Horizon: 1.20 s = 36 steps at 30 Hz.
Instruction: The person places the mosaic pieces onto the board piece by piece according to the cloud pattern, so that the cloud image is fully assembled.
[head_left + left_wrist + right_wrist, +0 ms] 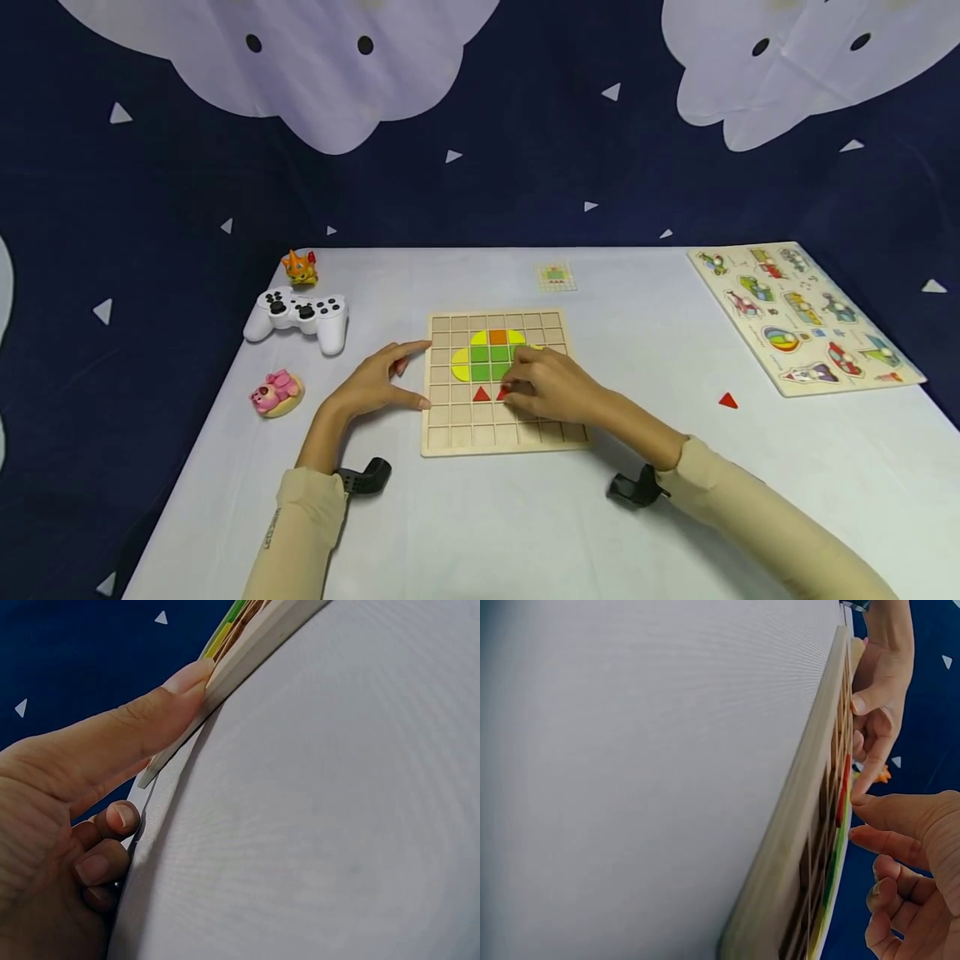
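A square, pale wooden grid board (501,383) lies flat on the white table, its shallow square cells mostly bare. In its upper middle sits a cluster of flat coloured tiles: green squares (490,363), an orange square (498,337) on top, and yellow rounded pieces (460,364) at the edges. Below the green squares lies a small red triangle tile (482,394), point up; a second red triangle tile (503,392) just beside it is partly hidden.

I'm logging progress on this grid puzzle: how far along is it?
Done: yellow, green and orange tiles fill the upper cells of the wooden grid board, with one red triangle below. In hand: the right hand sets a second one while the left hand steadies the board. Left: the loose red triangle.
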{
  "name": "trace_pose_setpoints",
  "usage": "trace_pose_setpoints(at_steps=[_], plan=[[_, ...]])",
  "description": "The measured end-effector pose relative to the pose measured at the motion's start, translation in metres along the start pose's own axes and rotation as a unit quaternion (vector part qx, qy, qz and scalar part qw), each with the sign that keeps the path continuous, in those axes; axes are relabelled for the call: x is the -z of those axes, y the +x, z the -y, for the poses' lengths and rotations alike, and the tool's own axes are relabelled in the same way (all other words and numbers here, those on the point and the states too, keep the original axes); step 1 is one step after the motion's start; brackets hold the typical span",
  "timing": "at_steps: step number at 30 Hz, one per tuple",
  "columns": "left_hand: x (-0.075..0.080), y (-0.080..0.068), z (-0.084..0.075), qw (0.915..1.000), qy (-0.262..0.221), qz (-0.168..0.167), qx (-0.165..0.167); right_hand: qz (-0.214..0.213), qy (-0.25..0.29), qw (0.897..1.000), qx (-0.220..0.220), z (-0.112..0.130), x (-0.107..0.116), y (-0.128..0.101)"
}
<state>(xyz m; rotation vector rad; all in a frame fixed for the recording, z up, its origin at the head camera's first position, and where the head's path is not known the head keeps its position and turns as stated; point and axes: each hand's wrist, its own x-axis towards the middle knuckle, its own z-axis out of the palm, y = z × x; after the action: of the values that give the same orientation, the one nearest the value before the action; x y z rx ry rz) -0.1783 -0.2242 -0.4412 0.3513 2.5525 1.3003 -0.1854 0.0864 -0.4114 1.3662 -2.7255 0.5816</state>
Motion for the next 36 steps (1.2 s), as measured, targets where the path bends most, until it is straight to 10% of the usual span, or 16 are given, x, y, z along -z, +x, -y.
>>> trace_pose_setpoints(at_steps=[36], plan=[[-0.002, -0.002, -0.003, 0.9999, -0.01, 0.004, 0.006, -0.091, -0.094, 0.982, -0.135, -0.082, 0.056, -0.159]])
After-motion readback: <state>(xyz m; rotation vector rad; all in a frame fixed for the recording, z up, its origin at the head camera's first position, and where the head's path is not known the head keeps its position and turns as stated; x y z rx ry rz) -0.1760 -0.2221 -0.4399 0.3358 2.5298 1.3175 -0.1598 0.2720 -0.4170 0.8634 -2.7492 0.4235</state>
